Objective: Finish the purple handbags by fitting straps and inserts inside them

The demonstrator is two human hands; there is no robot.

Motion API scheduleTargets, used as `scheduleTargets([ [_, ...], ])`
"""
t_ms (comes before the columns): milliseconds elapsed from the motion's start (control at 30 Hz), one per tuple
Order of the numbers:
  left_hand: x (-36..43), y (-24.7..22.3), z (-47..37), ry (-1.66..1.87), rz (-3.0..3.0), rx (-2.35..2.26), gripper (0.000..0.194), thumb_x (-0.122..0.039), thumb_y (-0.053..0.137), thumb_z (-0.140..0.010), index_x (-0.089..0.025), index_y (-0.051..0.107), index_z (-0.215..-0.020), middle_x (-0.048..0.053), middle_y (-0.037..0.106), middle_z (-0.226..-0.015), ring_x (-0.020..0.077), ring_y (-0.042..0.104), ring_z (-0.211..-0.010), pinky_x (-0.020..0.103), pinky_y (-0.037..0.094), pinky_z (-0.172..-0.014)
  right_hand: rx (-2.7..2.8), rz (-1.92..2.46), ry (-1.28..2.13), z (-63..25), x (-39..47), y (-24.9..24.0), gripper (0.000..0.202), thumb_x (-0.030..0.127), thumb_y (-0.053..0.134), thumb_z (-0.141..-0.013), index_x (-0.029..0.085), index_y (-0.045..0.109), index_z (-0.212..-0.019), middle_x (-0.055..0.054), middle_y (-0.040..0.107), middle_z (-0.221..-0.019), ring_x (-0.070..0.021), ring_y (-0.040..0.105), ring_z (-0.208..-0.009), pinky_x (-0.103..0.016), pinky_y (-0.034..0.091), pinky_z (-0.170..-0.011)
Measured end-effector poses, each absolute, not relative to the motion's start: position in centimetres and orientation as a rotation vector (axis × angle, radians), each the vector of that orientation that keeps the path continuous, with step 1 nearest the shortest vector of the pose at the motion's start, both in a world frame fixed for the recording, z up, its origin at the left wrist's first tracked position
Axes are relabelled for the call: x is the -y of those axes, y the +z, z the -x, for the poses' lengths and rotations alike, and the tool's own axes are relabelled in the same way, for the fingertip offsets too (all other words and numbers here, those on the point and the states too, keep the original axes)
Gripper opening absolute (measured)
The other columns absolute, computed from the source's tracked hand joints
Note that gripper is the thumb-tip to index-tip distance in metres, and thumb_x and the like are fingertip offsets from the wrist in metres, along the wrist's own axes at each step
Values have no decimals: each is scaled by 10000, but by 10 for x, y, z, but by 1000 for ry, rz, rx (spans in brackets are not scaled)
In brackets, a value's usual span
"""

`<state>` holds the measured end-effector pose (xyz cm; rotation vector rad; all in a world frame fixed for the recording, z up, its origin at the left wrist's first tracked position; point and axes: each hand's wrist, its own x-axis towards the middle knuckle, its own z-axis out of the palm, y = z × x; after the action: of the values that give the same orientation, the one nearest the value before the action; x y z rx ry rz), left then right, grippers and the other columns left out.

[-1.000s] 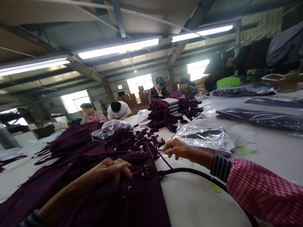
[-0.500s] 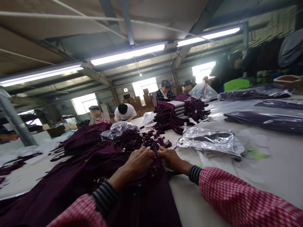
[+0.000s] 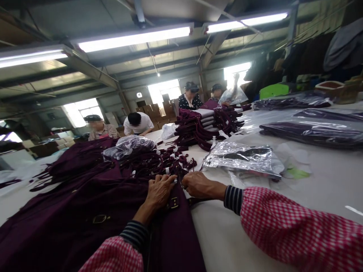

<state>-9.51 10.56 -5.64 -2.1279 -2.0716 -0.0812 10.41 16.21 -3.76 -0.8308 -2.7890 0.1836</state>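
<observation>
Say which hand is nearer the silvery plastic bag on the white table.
Right: the right hand is just near-left of the silvery plastic bag; the left hand is farther left, over the purple fabric.

purple bag [image 3: 176, 230], red-white checked sleeves [image 3: 297, 223], striped cuffs [image 3: 234, 199]

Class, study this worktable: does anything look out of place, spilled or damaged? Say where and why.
Nothing looks spilled or damaged. The purple straps beyond the left hand lie in a tangle, untidy against the neatly layered purple stack farther back. That is mildly messy, perhaps normal here.
</observation>
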Motion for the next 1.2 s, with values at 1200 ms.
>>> scheduleTargets([
  [1200, 16, 36, 31, 75, 2764, 1473, 278, -524, 540, -988, -275, 664, -990, -21, 681, -965, 177, 584, -902, 359, 335, -900, 2403, 458, 873, -119, -78, -89, 195, 303, 664, -840, 173, 659, -986, -71, 614, -1004, -192, 540, -855, -300, 454, -763],
])
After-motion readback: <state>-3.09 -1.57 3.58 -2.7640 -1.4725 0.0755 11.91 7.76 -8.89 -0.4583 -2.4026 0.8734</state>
